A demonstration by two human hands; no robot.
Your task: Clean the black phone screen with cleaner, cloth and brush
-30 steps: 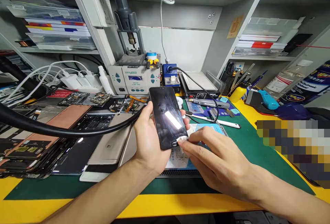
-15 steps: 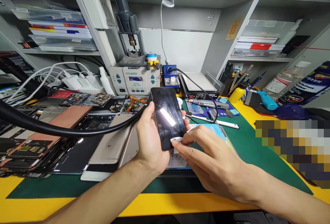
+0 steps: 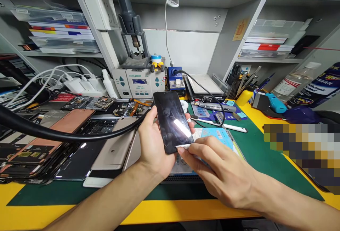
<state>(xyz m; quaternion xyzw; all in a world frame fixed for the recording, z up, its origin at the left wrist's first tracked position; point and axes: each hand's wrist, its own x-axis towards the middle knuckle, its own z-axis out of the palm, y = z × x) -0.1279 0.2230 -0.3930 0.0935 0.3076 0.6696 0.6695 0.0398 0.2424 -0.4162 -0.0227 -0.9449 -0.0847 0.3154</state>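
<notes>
A black phone (image 3: 171, 117) is tilting up in front of the grey station (image 3: 136, 88). The left hand (image 3: 151, 142) is gripping its sides; the right hand (image 3: 223, 163) is pinching a small white piece (image 3: 183, 146) at its lower end. A blue unit (image 3: 175, 75) is standing just right of the station; a gold phone (image 3: 114, 149) is lying in front, leftward.
</notes>
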